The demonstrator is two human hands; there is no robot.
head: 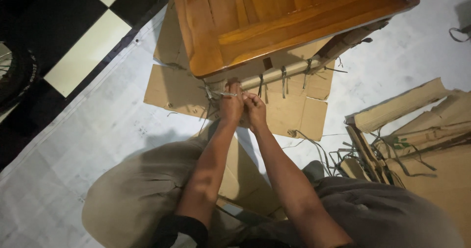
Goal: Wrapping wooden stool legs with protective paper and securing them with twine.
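Both hands, left [231,105], right [255,109], grip apparently clenched on strap [222,94], under wooden door [274,22]

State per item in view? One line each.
left hand: closed, pinching a strap
right hand: closed on the same strap
wooden panel: lying on flat cardboard
edge wrap: strapped on
loose straps: scattered on the floor
cardboard rolls: piled at the right

Wooden panel [274,17]: glossy, smooth varnished orange-brown wood. Cardboard sheets [304,113]: matt brown, creased paperboard. Strapping bands [283,78]: thin grey plastic, dull. Floor sheet [88,145]: white, matt, scuffed. Floor tiles [83,47]: glossy black and cream. Trousers [137,189]: matt khaki cloth.
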